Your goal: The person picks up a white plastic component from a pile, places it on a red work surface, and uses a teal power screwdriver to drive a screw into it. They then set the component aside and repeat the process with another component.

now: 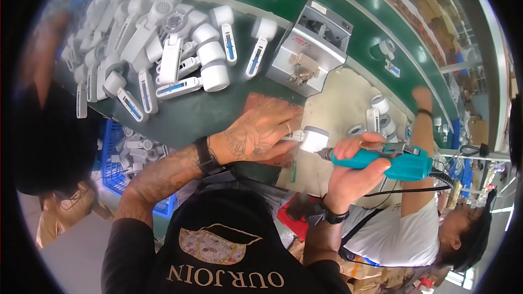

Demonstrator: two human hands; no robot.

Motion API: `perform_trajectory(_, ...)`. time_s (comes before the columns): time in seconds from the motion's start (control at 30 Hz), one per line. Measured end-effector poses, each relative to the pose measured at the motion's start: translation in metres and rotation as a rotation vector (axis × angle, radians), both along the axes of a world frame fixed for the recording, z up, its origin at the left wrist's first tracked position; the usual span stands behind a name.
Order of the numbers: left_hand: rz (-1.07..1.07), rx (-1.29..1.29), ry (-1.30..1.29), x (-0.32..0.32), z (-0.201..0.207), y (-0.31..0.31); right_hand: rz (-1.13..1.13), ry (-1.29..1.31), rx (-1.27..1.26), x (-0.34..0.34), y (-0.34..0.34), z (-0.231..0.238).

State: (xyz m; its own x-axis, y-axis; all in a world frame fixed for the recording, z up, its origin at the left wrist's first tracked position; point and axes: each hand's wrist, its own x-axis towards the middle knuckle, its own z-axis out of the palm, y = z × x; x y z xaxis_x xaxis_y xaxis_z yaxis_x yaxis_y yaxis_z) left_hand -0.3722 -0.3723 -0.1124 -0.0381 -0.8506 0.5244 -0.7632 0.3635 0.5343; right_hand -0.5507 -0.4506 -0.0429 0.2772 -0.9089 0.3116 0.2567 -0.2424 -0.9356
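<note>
My left hand (261, 130), with a dark wristband and a ring, is closed around the handle of a white device with a round head (314, 139). The device lies low over the work surface, and its handle is mostly hidden by my fingers. In my right hand (354, 179) I grip a teal electric screwdriver (381, 160), its tip pointing left at the device's head. Whether the tip touches a screw cannot be made out. Under my left hand is a reddish-brown mat (261, 103). A thin green stick (294, 169) lies just right of it.
A large heap of similar white devices (174, 49) covers the far left. Beyond my hands stands a grey metal machine (310, 49). More devices (381, 114) sit at right, beside a co-worker's arm (422, 125). A blue crate (114, 158) of parts is below left; a green conveyor (365, 11) runs behind.
</note>
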Motion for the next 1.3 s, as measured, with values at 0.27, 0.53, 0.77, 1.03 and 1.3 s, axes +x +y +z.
perform_trajectory(0.27,-0.002,-0.007,0.02,0.005,-0.007,0.0,0.093,-0.084,-0.032,0.046,0.004,-0.011)
perform_trajectory(0.53,0.0,-0.073,0.063,0.008,-0.007,0.0,0.127,-0.053,-0.031,0.049,-0.001,-0.023)
perform_trajectory(0.77,-0.004,-0.097,0.041,0.008,-0.008,0.0,0.106,-0.042,-0.074,0.053,0.0,-0.023)
perform_trajectory(1.03,-0.158,0.039,0.193,0.013,-0.013,0.0,0.136,-0.056,-0.058,0.05,-0.003,-0.026)
perform_trajectory(1.3,-0.059,0.08,0.156,0.008,-0.006,0.003,0.138,-0.065,-0.057,0.051,0.0,-0.025)
